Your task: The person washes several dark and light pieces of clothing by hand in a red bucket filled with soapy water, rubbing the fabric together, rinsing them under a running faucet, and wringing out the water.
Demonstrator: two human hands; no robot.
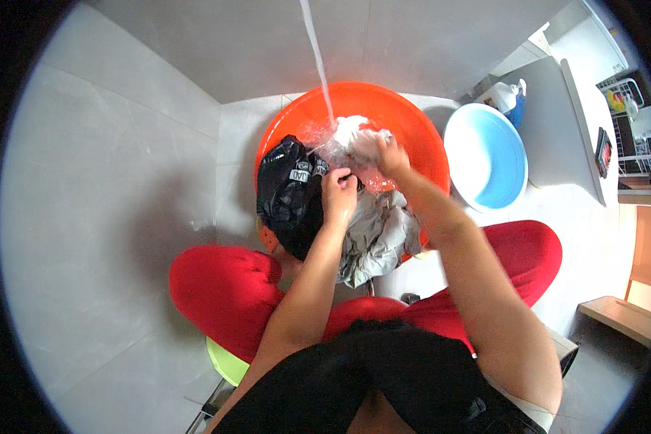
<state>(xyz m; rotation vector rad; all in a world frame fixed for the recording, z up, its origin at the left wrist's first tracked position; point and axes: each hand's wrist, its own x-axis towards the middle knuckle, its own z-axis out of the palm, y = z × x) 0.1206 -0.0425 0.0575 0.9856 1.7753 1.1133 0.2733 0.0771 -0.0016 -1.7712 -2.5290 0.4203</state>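
The white cloth (349, 130) lies in the orange basin (418, 134), ahead of the left hand (338, 192), its right end clamped in the right hand (393, 155). Hands apart; left fingers curled, contents not determinable. White lettering noted on the black garment (283, 194) beside the left hand. Cloth bunched, greyish toward the right, a water stream (316, 54) landing at its left edge
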